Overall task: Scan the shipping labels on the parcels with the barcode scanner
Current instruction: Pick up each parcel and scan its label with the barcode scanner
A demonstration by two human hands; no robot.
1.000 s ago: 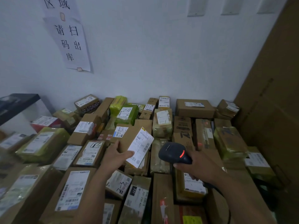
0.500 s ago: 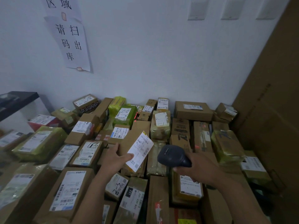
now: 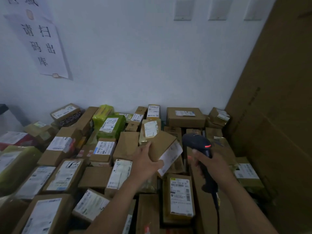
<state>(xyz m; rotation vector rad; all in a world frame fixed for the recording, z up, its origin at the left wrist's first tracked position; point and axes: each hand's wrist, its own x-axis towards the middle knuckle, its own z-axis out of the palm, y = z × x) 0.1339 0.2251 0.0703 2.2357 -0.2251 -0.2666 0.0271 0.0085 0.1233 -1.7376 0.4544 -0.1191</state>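
A person's left hand point(image 3: 146, 163) grips a tilted brown parcel point(image 3: 162, 142) raised above the middle of a pile of parcels point(image 3: 96, 176), fingers wrapped round its lower edge. The parcel's white shipping label point(image 3: 171, 157) is turned toward the barcode scanner point(image 3: 196, 141) just beside it. The right hand point(image 3: 211, 165) is closed round the scanner's handle, a red light point(image 3: 208, 146) glowing on its head. A dark cable point(image 3: 217, 201) trails down from the handle. A green-wrapped parcel point(image 3: 112, 126) lies toward the pile's far edge, and tall cardboard sheets point(image 3: 278, 132) stand along its right edge. The held parcel and both forearms cover boxes beneath them. The label's print is blurred beyond reading, and the scanner's window faces away. A handwritten paper notice point(image 3: 42, 46) on the wall is cut off at the top.
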